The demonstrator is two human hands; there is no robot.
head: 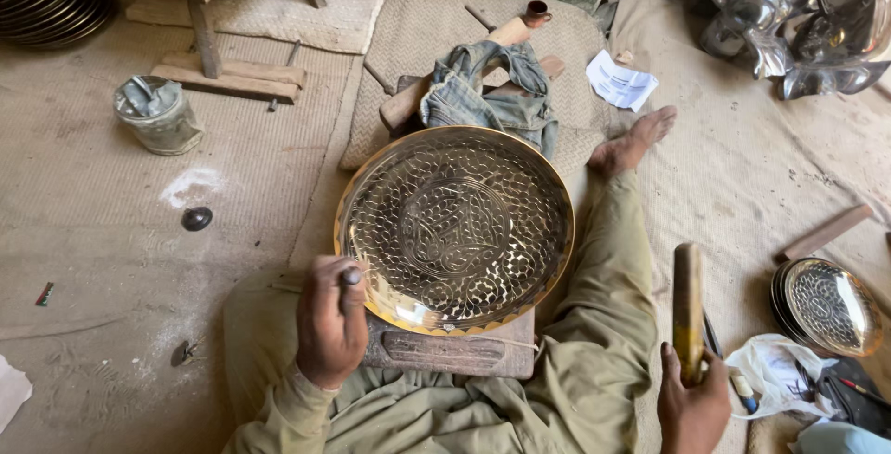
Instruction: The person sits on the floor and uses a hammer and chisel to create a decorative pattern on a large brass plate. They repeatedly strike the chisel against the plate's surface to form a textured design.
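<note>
Engraved brass plate (pixel 455 228) is propped on a wooden block (pixel 452 350) over the lap. At its 8 o'clock rim, a chisel (pixel 351 278) is pinched in the left hand (pixel 329 321). A wooden mallet (pixel 688 310) is gripped in the right hand (pixel 692 408) at 4 o'clock, clear of the plate.

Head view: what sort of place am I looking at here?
Likely a floor-level metal engraving workshop: an engraved brass tray on a wooden block, stacked finished plates, and woven mats covering the floor.
</note>
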